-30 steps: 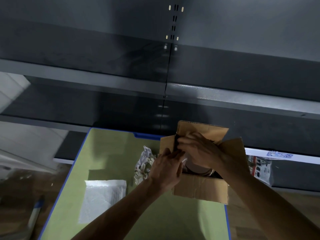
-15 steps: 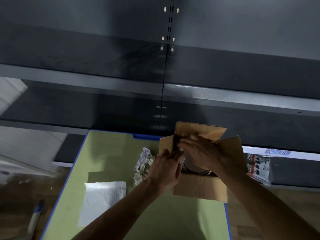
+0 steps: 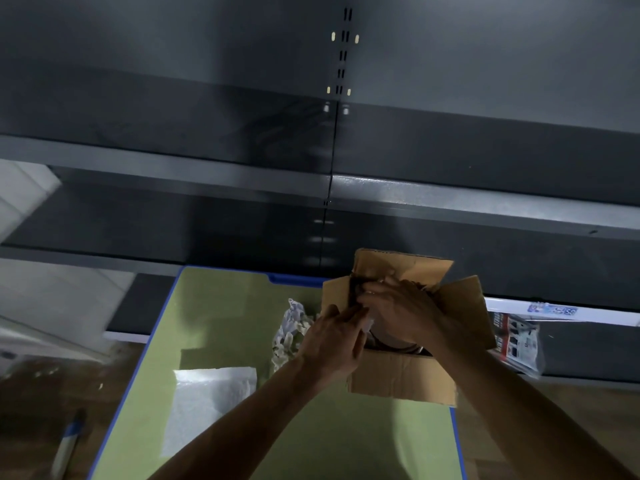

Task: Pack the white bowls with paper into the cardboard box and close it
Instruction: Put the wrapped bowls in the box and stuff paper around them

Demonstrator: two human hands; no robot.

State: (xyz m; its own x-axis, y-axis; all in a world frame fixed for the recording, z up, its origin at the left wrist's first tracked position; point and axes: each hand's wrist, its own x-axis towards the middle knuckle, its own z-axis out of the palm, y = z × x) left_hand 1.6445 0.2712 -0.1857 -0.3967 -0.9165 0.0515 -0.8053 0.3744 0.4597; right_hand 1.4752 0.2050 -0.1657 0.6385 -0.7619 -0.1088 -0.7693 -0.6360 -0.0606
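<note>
Left hand point(image 3: 332, 341) and right hand point(image 3: 403, 311) inside cardboard box point(image 3: 401, 379) at table point(image 3: 221, 323) edge; grips indiscernible

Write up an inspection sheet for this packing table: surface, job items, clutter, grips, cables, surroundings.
Surface: green tabletop, blue-edged.
Job's things: cardboard box at the right side, flaps open, a round rim showing inside; crumpled paper beside its left wall; white sheet lying flat nearer the person.
Clutter: packaged item off the table to the right, against the shelving.
Grips: left hand at the box's left edge; right hand over the opening, fingers reaching in; what they hold is hidden.
Cables: nothing seen.
Surroundings: dark metal shelving behind; wooden floor at left.
</note>
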